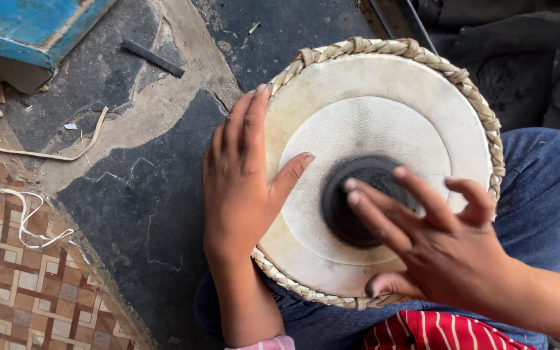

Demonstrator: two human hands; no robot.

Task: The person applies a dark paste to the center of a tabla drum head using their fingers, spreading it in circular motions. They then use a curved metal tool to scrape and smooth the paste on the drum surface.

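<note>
Two hands on a tabla drumhead

The tabla [384, 175] rests on the lap; the open left hand [241, 178] braces its rim at 9 o'clock, open right hand [435, 243] fingertips [351, 185] touching the black centre patch [358, 201].

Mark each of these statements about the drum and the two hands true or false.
1. The left hand rests on the rim of the drum. True.
2. The right hand holds a hammer. False: it holds nothing; its fingertips lie on the black patch.
3. The black patch sits at the middle of the drumhead. True.
4. A metal hoop edges the drum. False: a braided strap does.
5. The drum stands on a table. False: it sits on the person's lap, on the blue trousers.
</note>
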